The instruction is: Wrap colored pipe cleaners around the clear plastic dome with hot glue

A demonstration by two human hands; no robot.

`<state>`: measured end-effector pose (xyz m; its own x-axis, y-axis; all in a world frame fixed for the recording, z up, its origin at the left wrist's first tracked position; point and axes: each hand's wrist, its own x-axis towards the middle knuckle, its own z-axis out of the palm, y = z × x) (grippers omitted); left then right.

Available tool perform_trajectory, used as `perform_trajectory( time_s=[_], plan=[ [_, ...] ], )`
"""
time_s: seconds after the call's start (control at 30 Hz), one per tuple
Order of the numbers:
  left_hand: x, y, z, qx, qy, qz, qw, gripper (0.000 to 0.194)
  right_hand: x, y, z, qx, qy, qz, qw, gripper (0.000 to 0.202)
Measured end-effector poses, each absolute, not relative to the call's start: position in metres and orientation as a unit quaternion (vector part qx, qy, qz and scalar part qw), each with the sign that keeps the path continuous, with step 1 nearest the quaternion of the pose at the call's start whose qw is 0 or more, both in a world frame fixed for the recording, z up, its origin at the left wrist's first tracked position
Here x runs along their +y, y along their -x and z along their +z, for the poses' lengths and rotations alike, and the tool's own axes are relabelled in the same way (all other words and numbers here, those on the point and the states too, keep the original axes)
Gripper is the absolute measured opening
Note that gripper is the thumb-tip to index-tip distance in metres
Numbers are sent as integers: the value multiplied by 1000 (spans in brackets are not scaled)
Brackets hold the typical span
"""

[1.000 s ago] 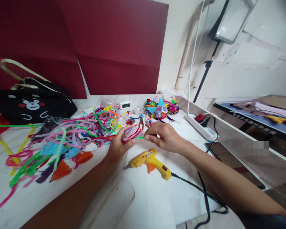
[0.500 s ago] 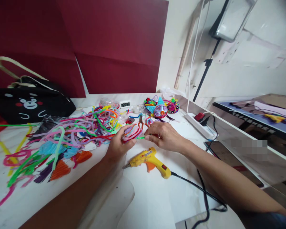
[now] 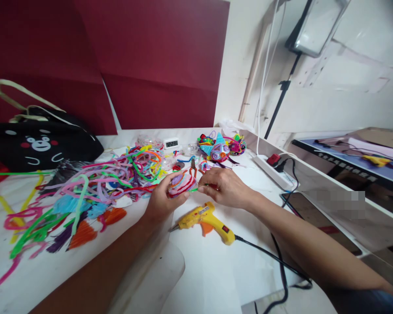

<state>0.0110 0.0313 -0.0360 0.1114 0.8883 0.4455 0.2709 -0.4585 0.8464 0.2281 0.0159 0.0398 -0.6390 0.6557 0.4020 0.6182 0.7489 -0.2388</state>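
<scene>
My left hand (image 3: 162, 198) is wrapped round a rounded craft piece (image 3: 182, 184) covered with pink, red, purple and orange pipe cleaners. Beside it, my right hand (image 3: 223, 185) pinches a short green pipe cleaner (image 3: 194, 189), whose end reaches the piece's right edge. The rest of that pipe cleaner is hidden by my fingers. Just below both hands a yellow glue gun (image 3: 201, 218) lies on its side, nozzle to the left. Behind them are pliers (image 3: 193, 168), partly covered by my right hand.
Loose pipe cleaners (image 3: 85, 187) are heaped on the left, before a black bag (image 3: 46, 144). Finished-looking colourful figures (image 3: 219, 150) and a small digital clock (image 3: 170, 143) stand at the back. A power strip (image 3: 275, 172), a phone-like dark slab (image 3: 321, 222) and cords lie right.
My right hand has shifted very slightly left, closer to the craft piece, which is turned a little in my left hand. The other things lie as before.
</scene>
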Motion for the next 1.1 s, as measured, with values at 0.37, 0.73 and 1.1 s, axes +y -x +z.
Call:
perform_trajectory(
  time_s=[0.37, 0.73, 1.1],
  plan=[
    [25, -15, -26, 443, -695, 493, 279, 58, 13, -221, 36, -895, 373, 39, 244, 16],
    [21, -14, -21, 448, -702, 468, 296, 62, 11, -216, 32, -862, 414, 81, 281, 10],
    [18, -15, -15, 431, -668, 477, 374, 62, 24, -224, 25, -814, 400, 246, 344, 15]
  ],
)
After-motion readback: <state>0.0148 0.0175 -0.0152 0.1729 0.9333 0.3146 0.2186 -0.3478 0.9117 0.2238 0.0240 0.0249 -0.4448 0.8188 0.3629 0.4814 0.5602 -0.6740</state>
